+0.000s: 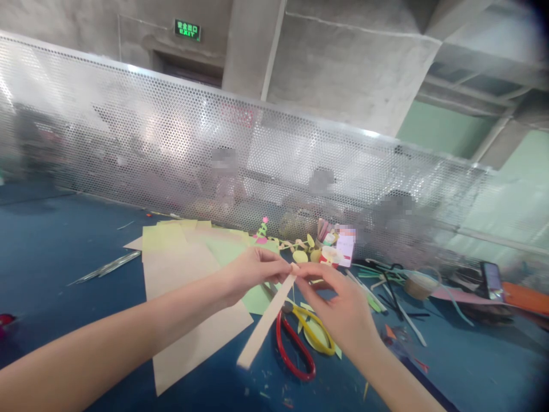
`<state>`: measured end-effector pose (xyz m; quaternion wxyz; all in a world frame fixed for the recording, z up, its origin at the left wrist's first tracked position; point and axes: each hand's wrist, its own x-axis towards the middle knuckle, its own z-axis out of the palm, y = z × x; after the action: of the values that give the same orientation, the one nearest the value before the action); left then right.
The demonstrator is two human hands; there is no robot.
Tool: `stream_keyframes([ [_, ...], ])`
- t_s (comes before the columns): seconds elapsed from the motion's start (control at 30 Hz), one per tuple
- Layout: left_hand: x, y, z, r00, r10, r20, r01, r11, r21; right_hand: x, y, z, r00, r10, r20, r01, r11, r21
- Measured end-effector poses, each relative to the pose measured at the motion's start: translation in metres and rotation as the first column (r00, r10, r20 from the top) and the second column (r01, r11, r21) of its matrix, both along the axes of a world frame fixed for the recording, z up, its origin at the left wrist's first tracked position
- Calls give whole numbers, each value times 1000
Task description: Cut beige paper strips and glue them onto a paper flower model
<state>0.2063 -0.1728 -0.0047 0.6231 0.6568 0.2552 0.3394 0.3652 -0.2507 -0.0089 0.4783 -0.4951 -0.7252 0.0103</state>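
Both of my hands meet at the upper end of a pale paper strip (266, 326), near the middle of the view. My left hand (257, 272) pinches that end from the left with thumb and fingertips. From the right, my right hand (337, 294) pinches the same end. The strip slants down to the left, its lower end loose above the blue table. Below my hands lie scissors with red handles (295, 357) and a tool with yellow handles (319, 332). Cream paper sheets (184, 320) lie under my left forearm, with green paper (257, 297) beside them.
A small striped cone figure (262, 230) and a red-and-white cup (329, 256) stand behind my hands. Thin metal tools (109, 266) lie at the left. Strips, a roll of tape (422, 283) and a phone (491, 280) are at the right. A perforated metal screen (180, 131) borders the table.
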Motion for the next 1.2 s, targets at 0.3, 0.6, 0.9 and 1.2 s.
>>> stream_keyframes([
  [0.3,7,1,-9,999,28,-16,-22,962,271,1,6,0,948,24,-316,-101,969,-227],
  [0.6,7,0,-8,999,27,-23,-15,915,404,1,9,0,925,63,-374,-143,971,-190],
  [0.9,7,4,-8,997,53,-50,-22,867,497,10,13,2,914,119,-388,-225,944,-241],
  [1.2,8,-3,-10,979,186,-78,-96,773,627,9,14,2,942,57,-330,-167,934,-316],
])
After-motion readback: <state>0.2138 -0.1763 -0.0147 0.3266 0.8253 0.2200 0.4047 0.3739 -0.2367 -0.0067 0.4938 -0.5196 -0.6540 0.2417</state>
